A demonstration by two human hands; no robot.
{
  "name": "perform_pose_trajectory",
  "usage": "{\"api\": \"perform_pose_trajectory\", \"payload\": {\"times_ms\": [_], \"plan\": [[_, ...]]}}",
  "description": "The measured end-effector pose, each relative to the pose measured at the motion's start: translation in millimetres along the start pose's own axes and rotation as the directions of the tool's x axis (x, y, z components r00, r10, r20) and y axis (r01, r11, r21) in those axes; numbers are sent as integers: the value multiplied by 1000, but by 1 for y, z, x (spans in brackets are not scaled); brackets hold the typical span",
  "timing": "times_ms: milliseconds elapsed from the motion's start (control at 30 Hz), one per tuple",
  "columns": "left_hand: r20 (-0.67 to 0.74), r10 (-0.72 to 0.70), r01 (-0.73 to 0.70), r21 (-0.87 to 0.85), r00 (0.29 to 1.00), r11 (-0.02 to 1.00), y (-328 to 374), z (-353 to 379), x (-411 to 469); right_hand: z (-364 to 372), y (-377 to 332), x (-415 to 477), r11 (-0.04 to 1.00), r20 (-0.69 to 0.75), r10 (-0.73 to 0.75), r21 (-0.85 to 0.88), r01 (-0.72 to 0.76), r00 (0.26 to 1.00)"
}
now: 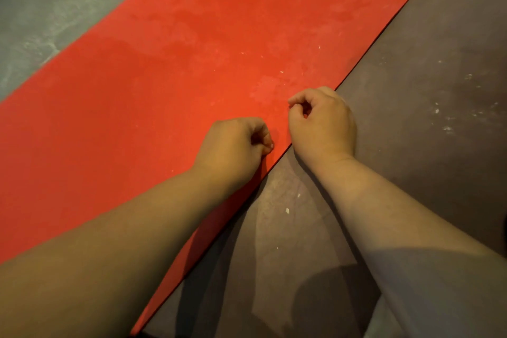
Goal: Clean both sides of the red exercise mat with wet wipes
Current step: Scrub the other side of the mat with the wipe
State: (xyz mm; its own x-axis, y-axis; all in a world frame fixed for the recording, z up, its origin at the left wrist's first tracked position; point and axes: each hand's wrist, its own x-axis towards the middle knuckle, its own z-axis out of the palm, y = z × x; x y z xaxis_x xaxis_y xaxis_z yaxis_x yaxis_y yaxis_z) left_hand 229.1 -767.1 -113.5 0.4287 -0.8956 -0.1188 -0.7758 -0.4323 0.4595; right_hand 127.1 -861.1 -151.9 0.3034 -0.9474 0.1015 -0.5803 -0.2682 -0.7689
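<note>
Forearms (137, 228) reach in low; left grip (236, 143) sits on the red exercise mat (192, 49) just inside its near long edge, right grip (322, 121) straddles that same edge, half over the bare floor (411, 90). Both grips curled, fingertips tucked down at the edge; whether they pinch it or hold nothing, cannot tell, and no wet wipe shows. Mat lies flat on the floor, dull smears and white specks (281, 72) on top; grips placed at the edge probably to lift and turn it.

Mottled grey-green floor (41, 8) at upper left, dark brown surface (411, 145) with scattered white specks (287, 210) at right.
</note>
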Motion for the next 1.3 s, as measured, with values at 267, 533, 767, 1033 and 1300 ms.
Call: {"api": "perform_pose_trajectory", "payload": {"times_ms": [267,533,767,1033,1300], "plan": [[113,51,-53,15,992,998,-7,-10,-28,-1,0,0,1000,-7,-2,-4,1,1000],[-61,-49,50,16,997,999,18,8,21,-1,1,1,1000,-34,-17,15,18,999],[-181,-206,141,-317,962,938,-43,-24,-7,10,-13,-13,964,124,-244,-81,255,962],[-253,-233,297,253,939,921,-156,-41,-57,35,-57,-68,784,525,-557,76,616,644],[-298,-391,455,190,871,870,-179,-42,-51,67,-78,-28,843,379,-425,-165,512,822]]}}
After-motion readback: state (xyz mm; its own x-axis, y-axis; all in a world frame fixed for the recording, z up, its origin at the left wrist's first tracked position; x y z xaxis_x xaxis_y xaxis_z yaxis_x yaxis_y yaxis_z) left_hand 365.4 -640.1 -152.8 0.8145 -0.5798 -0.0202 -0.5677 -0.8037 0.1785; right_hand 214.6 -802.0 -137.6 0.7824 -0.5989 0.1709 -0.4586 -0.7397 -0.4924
